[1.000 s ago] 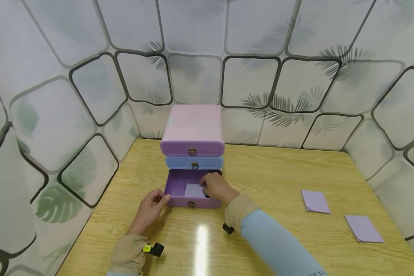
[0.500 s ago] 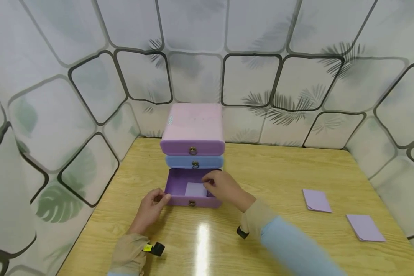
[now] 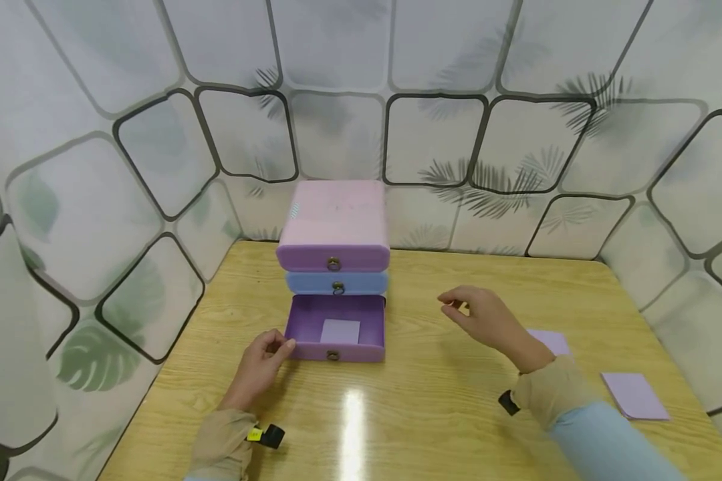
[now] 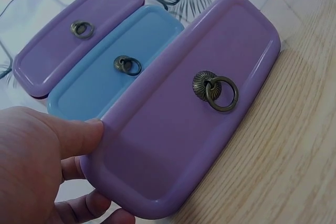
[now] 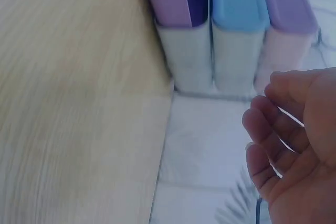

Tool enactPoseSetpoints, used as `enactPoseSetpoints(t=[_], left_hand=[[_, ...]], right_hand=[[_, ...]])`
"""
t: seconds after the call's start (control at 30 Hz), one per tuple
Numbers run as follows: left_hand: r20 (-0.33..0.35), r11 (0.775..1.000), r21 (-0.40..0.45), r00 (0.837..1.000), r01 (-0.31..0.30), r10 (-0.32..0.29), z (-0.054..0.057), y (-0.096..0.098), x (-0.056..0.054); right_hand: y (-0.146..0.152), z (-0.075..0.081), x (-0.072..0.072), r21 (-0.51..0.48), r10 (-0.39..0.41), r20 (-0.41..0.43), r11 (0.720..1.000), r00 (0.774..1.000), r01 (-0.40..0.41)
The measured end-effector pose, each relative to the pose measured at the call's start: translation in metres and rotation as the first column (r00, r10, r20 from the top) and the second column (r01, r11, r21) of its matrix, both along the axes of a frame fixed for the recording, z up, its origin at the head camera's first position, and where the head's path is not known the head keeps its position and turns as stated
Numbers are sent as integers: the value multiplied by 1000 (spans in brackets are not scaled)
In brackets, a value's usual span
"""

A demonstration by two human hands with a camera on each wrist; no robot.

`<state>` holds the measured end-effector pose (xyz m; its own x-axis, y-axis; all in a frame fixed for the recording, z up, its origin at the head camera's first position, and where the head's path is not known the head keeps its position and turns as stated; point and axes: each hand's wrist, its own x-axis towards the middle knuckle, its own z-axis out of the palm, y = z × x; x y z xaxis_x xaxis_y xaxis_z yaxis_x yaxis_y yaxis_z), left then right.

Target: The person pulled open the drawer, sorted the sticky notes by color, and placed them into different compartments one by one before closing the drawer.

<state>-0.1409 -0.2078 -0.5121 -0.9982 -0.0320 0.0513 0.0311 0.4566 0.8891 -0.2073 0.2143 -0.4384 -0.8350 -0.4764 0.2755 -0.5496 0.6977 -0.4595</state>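
A small drawer cabinet [image 3: 337, 217] has its bottom purple drawer [image 3: 364, 353] pulled out. Inside that drawer, near its front, lies a light purple square of paper [image 3: 339, 331]. My left hand [image 3: 257, 369] holds the drawer's front left corner, thumb on the front edge and fingers curled at the side; the left wrist view shows this grip [image 4: 39, 156] beside the brass ring pull [image 4: 220, 93]. To the right of the cabinet, my right hand [image 3: 484, 317] hovers over the table with fingers loosely bent and nothing in them, as the right wrist view also shows.
Two light purple paper squares lie on the table at the right: one [image 3: 555, 339] partly behind my right forearm, the other [image 3: 636, 396] nearer the front. The blue middle drawer [image 3: 307, 283] and the purple top drawer [image 3: 301, 258] are closed. Patterned curtain walls [image 3: 439, 140] surround the table.
My right hand has left the drawer and moved right over the table, leaving the paper square inside. My left hand keeps its hold on the drawer corner.
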Motion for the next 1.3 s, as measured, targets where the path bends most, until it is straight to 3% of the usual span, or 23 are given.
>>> enactPoseSetpoints(t=[0.27, 0.5, 0.63, 0.8, 1.1, 1.2, 1.3], left_hand=[[-16, 1000, -8, 1000, 12, -12, 2, 0, 2], [-5, 999, -5, 999, 47, -47, 37, 9, 10], [18, 999, -5, 999, 42, -42, 44, 11, 11], [25, 999, 8, 999, 47, -48, 43, 10, 12], [26, 998, 12, 998, 62, -62, 41, 6, 12], [25, 997, 21, 997, 69, -69, 35, 4, 7], [25, 998, 30, 998, 64, -64, 21, -1, 1]], right_hand=[[67, 7, 11, -9, -234, -18, 972, 972, 234], [113, 7, 23, 40, -373, 20, 927, 928, 372], [136, 1, 25, 102, -429, 72, 901, 901, 421], [157, -11, 27, 187, -444, 199, 892, 874, 411], [177, -32, 22, 293, -407, 362, 904, 839, 312], [182, -37, 21, 320, -396, 387, 904, 833, 282], [184, -41, 18, 340, -368, 379, 909, 849, 242]])
